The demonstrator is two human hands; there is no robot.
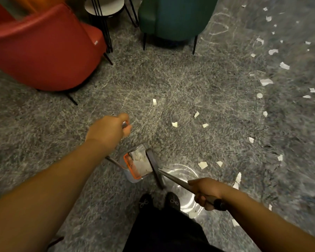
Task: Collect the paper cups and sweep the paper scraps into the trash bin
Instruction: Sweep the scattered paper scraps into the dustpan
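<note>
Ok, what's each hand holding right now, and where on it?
The left hand grips the top end of the dustpan handle. The right hand grips the broom handle near its upper, dark-gripped end.

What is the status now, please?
Left hand grips dustpan handle; right hand grips broom. Dustpan holds scraps; more scraps right. Nothing blocks.

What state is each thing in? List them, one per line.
Left hand: grips the dustpan handle.
Right hand: grips the broom handle.
Dustpan: on the floor, paper scraps inside.
Broom: head beside the dustpan.
Loose scraps: scattered on the floor, unswept.
Red chair: upright.
</note>
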